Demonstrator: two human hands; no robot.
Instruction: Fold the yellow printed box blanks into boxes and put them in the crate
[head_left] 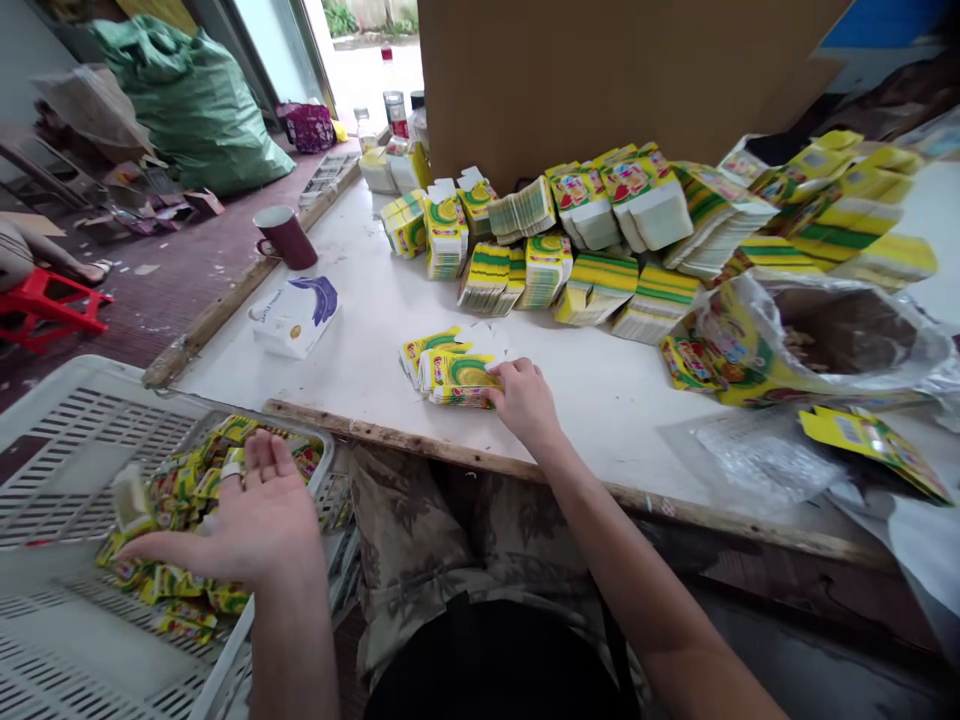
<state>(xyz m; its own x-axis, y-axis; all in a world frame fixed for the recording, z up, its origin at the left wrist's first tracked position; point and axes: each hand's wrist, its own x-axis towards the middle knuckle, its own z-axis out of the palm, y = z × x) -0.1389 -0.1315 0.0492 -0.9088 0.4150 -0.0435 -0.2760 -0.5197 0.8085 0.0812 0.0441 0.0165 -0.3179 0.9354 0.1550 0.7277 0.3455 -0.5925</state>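
The left hand (pixel 259 520) was free of any object, palm up with thumb spread wide, above the white basket (pixel 97 640). Yellow packets (pixel 187 490) lay heaped in the basket, and a blurred pale carton (pixel 133 503) showed near the thumb; whether it rested on the heap could not be told. On the white table (pixel 592 420), near its front edge, the right hand (pixel 529 405) touched the right end of a small pile of yellow-green cartons (pixel 461 370), thumb and fingertips close together; whether they pinched one could not be told. To the left of that pile sat a white tissue pack (pixel 296 318), with a maroon mug (pixel 291 240) beyond it. Bundled cartons (pixel 547 265) stood in rows farther back, before a tall cardboard sheet (pixel 600 80)
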